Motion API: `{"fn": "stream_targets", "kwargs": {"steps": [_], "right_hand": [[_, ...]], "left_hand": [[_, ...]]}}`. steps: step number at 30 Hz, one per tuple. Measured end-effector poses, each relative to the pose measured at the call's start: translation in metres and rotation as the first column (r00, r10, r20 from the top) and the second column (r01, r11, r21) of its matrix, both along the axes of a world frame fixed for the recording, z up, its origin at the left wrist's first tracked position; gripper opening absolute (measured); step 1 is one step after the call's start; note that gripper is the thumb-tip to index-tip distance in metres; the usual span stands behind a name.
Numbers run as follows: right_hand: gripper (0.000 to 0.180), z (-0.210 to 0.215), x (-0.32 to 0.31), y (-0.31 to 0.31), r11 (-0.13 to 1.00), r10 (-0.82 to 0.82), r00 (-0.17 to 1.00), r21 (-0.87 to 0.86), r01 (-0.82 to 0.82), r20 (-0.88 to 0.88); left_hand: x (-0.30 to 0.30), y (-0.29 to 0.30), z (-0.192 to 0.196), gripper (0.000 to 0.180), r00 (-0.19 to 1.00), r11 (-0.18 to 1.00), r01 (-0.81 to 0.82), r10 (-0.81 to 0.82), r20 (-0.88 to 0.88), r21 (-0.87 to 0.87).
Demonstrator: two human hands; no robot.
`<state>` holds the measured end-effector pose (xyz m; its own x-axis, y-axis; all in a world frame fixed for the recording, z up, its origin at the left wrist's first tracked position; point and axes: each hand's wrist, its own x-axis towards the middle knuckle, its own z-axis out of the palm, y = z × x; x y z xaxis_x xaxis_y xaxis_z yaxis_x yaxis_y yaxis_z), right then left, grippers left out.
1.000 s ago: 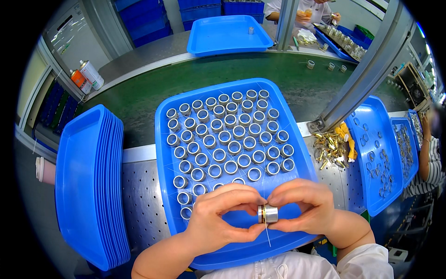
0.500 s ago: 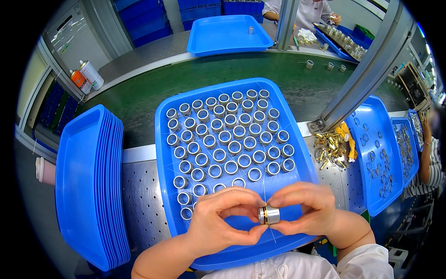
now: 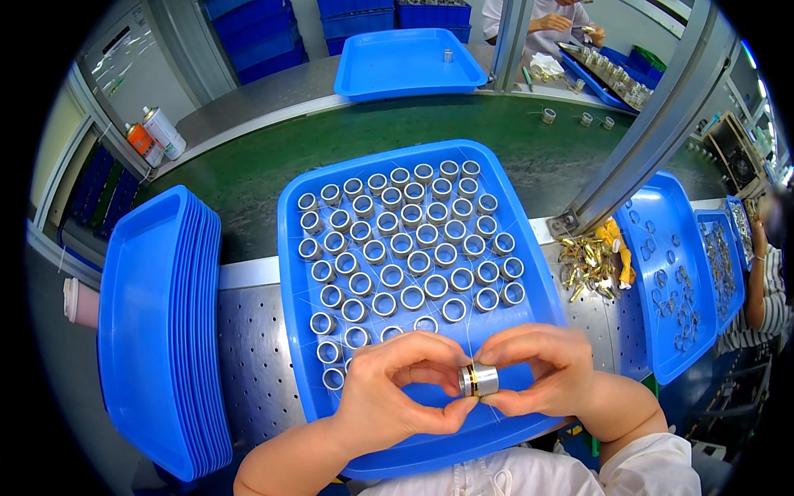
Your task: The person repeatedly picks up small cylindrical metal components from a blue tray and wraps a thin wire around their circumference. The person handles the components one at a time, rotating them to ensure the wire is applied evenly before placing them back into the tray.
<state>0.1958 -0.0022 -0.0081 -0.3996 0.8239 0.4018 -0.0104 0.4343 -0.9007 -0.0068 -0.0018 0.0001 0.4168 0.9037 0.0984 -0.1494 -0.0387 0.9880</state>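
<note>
Between my two hands is a short silver metal cylinder (image 3: pixel 486 379) with a dark and brass-coloured band round its left part. My left hand (image 3: pixel 405 382) pinches its left end with thumb and fingertips. At the other side my right hand (image 3: pixel 542 368) grips it from above and below. A thin pale wire runs up from the band, between the fingertips. Under and beyond my hands lies a blue tray (image 3: pixel 529 318) with many hollow silver rings (image 3: pixel 411 298) standing in rows, thin wires sticking out from them. My left hand hides some of the nearest rings.
Stacked blue trays (image 3: pixel 157 331) stand at the left. At the right are a pile of small brass pieces (image 3: pixel 587 263), a yellow cloth (image 3: pixel 616 244) and a blue tray of thin rings (image 3: pixel 674 281). A metal post (image 3: pixel 645 124) rises beside a green belt (image 3: pixel 248 178). Another person (image 3: pixel 546 25) works across it.
The cylinder has turned slightly in my fingers, and its wire has shifted a little. Both hands keep their hold. Across the belt, the other person's hand has moved.
</note>
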Motion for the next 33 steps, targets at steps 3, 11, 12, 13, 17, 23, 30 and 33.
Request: {"fn": "stream_targets", "kwargs": {"steps": [3,11,12,13,17,23,30,33], "right_hand": [[0.037,-0.0002,-0.0007,-0.0002,0.997,0.014,0.999,-0.069,-0.017,-0.048],[0.036,-0.0044,0.0002,0.0006,0.993,-0.111,0.994,0.038,0.112,-0.022],[0.035,-0.0041,-0.0006,0.0005,0.987,-0.141,0.990,0.071,0.141,-0.006],[0.035,-0.0030,-0.0022,0.0004,0.980,-0.171,0.985,0.104,0.170,0.009],[0.035,0.0014,-0.0034,-0.0012,0.939,-0.252,0.962,0.267,0.217,0.104],[0.035,0.0028,-0.0050,-0.0030,0.908,-0.288,0.947,0.356,0.222,0.145],[0.033,0.0027,-0.0074,-0.0018,0.888,-0.288,0.947,0.409,0.209,0.141],[0.033,0.0021,-0.0073,-0.0021,0.888,-0.293,0.945,0.409,0.211,0.148]], "left_hand": [[-0.0011,0.0004,-0.0006,0.040,1.000,0.999,0.003,-0.003,-0.005,-0.046],[0.0024,0.0026,-0.0003,0.027,0.998,0.995,-0.066,0.067,-0.008,0.070],[0.0013,0.0034,-0.0005,0.026,0.992,0.983,-0.072,0.087,-0.086,0.170],[-0.0001,0.0043,-0.0006,0.025,0.980,0.961,-0.069,0.115,-0.160,0.267],[0.0026,0.0013,-0.0028,0.022,0.951,0.909,-0.129,0.227,-0.212,0.396],[0.0031,0.0015,-0.0010,0.021,0.926,0.849,-0.125,0.286,-0.247,0.514],[0.0019,0.0004,0.0010,0.019,0.894,0.805,-0.119,0.342,-0.289,0.582],[0.0030,0.0009,0.0011,0.018,0.888,0.790,-0.117,0.354,-0.292,0.601]]}}
